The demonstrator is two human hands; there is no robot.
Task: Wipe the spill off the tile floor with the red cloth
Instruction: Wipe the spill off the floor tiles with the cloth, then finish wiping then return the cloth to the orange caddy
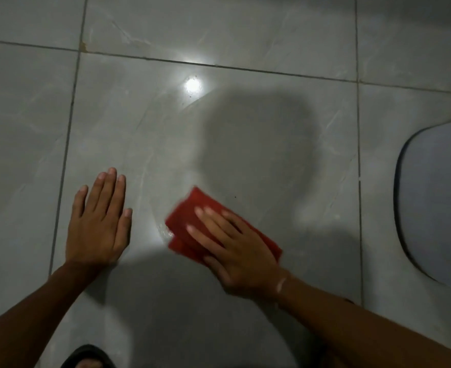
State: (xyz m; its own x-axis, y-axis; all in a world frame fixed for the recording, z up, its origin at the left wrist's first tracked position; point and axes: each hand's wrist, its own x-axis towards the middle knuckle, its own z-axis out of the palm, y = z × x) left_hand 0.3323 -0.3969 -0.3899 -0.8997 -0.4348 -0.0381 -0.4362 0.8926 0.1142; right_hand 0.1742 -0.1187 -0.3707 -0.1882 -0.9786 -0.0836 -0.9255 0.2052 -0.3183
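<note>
The right hand (235,251) presses flat, fingers spread, on the folded red cloth (192,221), mid-wipe on the glossy grey tile floor (219,35). Left of the cloth, the left hand (99,221) lies open, bracing. Next, I judge, sweep the wet edge (163,229) beside the cloth.

**Red cloth pressed flat on wet tile**

A red cloth (192,221) is held against the grey tile floor (245,35) under the spread right hand (235,251), its fingers (208,216) pointed toward 10 o'clock. A faint wet film, the spill (163,229), is seen at the cloth's 9 o'clock edge. The left hand (98,224) is laid flat on the tile, well apart at 9 o'clock. A pale mat (436,208) is cut off at 3 o'clock. A sandalled foot (89,358) is seen at 7 o'clock.
</note>
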